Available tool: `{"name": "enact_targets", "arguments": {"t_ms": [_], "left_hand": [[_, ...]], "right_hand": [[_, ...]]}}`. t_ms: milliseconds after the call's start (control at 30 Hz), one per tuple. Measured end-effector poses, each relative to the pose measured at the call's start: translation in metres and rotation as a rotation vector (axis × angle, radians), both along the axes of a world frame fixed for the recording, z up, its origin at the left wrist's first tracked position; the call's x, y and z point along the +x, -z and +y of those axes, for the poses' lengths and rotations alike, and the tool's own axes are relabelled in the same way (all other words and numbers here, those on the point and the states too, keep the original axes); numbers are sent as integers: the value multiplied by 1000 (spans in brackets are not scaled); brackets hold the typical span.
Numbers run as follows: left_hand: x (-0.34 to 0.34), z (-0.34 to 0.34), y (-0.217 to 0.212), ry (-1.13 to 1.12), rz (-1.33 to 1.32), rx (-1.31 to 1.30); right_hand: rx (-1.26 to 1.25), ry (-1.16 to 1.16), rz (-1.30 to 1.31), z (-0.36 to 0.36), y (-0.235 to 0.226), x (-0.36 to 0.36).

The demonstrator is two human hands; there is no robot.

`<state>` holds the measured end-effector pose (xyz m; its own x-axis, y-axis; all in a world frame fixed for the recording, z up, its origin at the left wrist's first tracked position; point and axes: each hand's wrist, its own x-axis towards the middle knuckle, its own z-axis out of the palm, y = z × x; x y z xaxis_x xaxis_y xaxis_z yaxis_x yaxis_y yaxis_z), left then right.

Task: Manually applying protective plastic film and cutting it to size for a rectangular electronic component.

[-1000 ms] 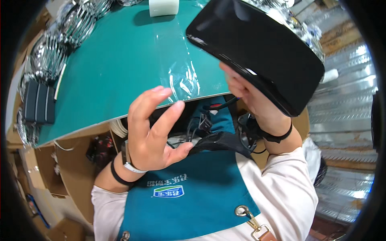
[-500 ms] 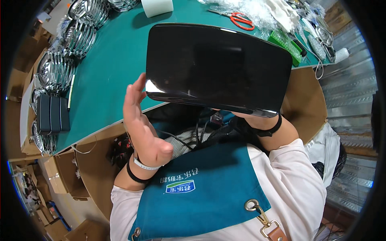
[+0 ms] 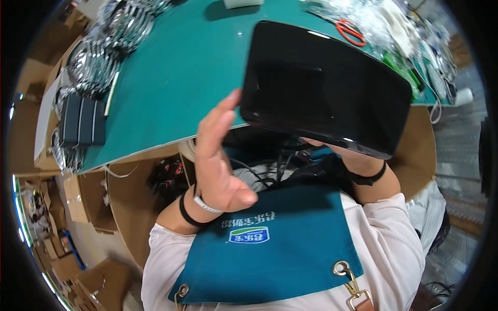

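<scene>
A large, glossy black panel (image 3: 324, 90) with rounded corners is held up in front of me, its right end lower than its left. My right hand (image 3: 358, 158) supports it from beneath at the lower right; the fingers are mostly hidden behind it. At the panel's left edge my left hand (image 3: 220, 160) is raised with its fingers stretched out, the fingertips at or very near the edge. Nothing is gripped in that hand. Behind the panel lies the green tabletop (image 3: 176, 72).
Stacked shiny metal parts (image 3: 91, 65) line the table's left side, near dark box-shaped pieces (image 3: 82, 122). A white roll (image 3: 243, 3) stands at the back. Red-handled scissors (image 3: 351, 33), clear plastic wrap (image 3: 373, 23) and a green tray (image 3: 402, 70) lie at right. Cardboard boxes (image 3: 132, 202) stand below.
The view has turned, so the table's things sit farther right. The panel appears farther right too and tips more steeply down to the right. My left hand stays beside its left edge.
</scene>
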<state>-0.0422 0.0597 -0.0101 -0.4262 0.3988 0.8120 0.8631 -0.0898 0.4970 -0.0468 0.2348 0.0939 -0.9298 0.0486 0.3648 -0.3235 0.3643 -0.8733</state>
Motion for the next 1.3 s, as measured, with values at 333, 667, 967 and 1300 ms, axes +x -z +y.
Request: {"name": "enact_targets", "arguments": {"t_ms": [333,667,967,1300], "left_hand": [[2,3,-10,-188,114,-61],[-1,0,-11,-275,217,-102],[-7,7,7,-151,124,114],[18,28,29,-441,41,-682]], "right_hand": [[119,-34,86,-13,-14,1],[282,45,145,-18,-20,6],[492,54,208,-1,-10,-14],[970,95,180,109,-14,-12]]}}
